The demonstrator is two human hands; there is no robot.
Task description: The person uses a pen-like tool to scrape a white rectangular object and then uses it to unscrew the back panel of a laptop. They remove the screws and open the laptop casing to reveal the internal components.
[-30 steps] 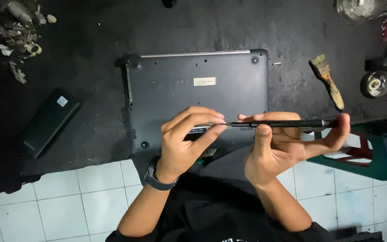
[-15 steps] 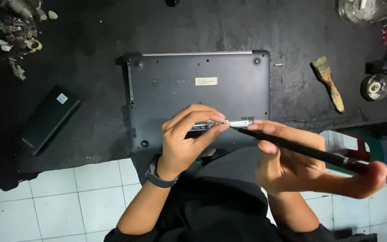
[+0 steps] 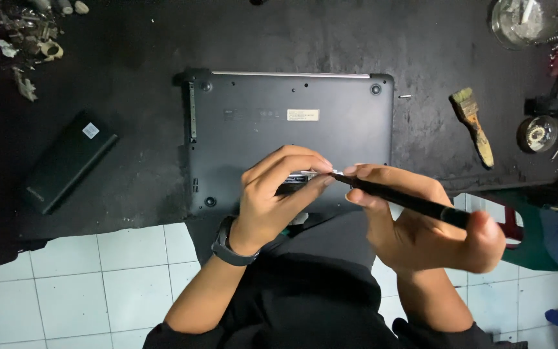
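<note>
Dark work mat, laptop [image 3: 292, 139] upside down at centre. Left hand [image 3: 272, 197] pinches a small silvery part [image 3: 305, 174] at its 6 o'clock edge; right hand [image 3: 421, 220] grips a slim black tool [image 3: 402, 197], tip touching it. Part prob. light, fragile: hold by edges. Brush [image 3: 473, 126] at 3 o'clock.

Left hand [image 3: 272, 203] covers most of the small part [image 3: 305, 176] it pinches; kind unreadable. Tool [image 3: 398, 197] tip hidden at the fingertips. Jar [image 3: 524, 19] cut off by top edge. Laptop [image 3: 279, 116] near edge hidden behind hands.
</note>
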